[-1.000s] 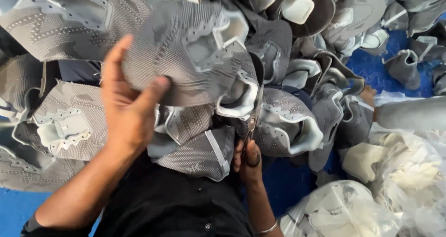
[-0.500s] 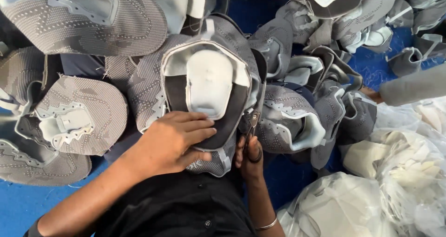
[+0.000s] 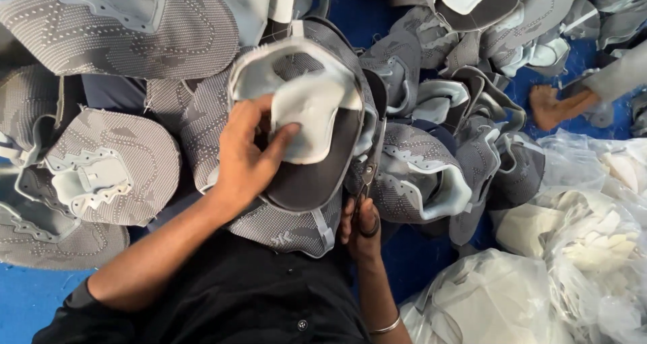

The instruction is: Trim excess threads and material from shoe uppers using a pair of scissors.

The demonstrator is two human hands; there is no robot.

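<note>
Grey knit shoe upper [image 3: 296, 148] lies inside-up, long axis running away from the person. Left hand [image 3: 246, 159] pinches its pale tongue; right hand [image 3: 360, 226], just below-right of it, grips scissors [image 3: 367, 182], blades pointing up its edge.

Piled grey shoe uppers [image 3: 431, 175] crowd every side of the left hand [image 3: 246, 159]; clear plastic bags [image 3: 573, 263] block the right, leaving bare blue floor [image 3: 27, 297] at lower left.
</note>
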